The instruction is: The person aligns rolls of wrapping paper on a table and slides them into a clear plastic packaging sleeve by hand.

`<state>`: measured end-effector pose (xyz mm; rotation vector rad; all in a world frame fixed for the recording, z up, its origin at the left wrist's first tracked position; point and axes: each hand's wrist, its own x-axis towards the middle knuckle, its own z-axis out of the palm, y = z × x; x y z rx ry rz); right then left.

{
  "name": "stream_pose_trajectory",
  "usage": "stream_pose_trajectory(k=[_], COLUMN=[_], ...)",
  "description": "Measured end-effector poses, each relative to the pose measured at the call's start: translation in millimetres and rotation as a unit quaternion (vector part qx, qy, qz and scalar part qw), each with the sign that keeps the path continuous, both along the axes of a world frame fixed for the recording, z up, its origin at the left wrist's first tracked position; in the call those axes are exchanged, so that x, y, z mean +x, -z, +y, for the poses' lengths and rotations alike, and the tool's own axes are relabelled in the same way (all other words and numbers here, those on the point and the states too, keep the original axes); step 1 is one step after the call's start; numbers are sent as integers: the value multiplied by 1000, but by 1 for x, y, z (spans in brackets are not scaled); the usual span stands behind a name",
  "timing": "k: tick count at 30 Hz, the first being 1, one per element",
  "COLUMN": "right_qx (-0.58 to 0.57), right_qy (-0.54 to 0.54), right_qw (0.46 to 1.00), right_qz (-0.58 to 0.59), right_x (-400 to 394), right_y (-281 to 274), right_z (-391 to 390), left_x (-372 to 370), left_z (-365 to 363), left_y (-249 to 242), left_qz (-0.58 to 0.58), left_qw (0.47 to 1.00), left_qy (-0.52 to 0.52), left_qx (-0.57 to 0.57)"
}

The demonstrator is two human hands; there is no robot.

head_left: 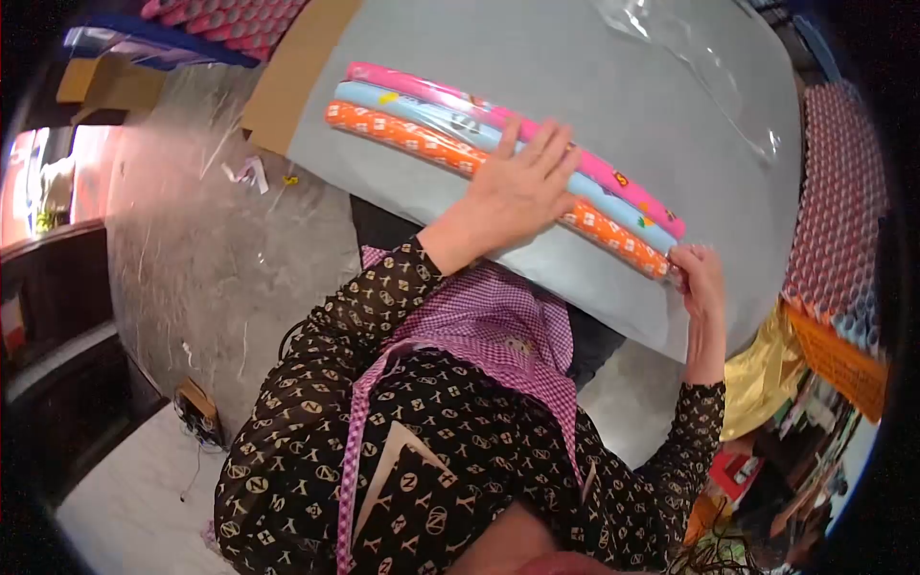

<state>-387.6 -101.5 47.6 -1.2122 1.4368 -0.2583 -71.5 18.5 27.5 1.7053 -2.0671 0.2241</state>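
Three patterned rolls lie side by side on the grey tabletop: a pink roll (613, 175), a light blue roll (613, 203) and an orange roll (402, 135) with white prints. Shiny clear plastic film (436, 117) covers them. My left hand (522, 182) rests flat across the middle of the rolls, fingers spread. At their right end, my right hand (701, 273) has its fingers closed by the tips of the blue and orange rolls. It seems to pinch the end of the film there, though the fingers partly hide it.
The grey table (537, 57) bears a loose sheet of clear plastic (709, 77) at the far right. Cardboard (299, 72) lies along its left edge. Stacked rolls (836, 192) stand on the right above an orange crate (839, 359). More pink rolls (230, 21) sit at the back left.
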Motion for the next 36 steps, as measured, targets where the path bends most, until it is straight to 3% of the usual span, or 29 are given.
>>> stream_pose_trajectory(k=[15, 19, 21, 27, 32, 36], right_qx=[52, -40, -50, -68, -91, -108], right_qy=[17, -54, -76, -7, 46, 35], right_qw=[997, 997, 995, 995, 994, 993], right_qz=[-55, 43, 36, 75, 30, 38], right_x=[0, 10, 9, 16, 22, 23], right_y=[5, -13, -24, -20, -5, -5], right_z=[-6, 4, 7, 5, 0, -3], left_x=[2, 3, 4, 4, 5, 4], left_z=[2, 0, 1, 1, 1, 0], left_y=[-2, 4, -1, -5, -5, -3], left_qz=[-1, -14, -32, -63, -69, -75], left_qw=[1000, 999, 999, 998, 997, 997], left_qy=[4, 0, -7, -7, -6, -7], left_qx=[12, 45, 35, 24, 24, 25])
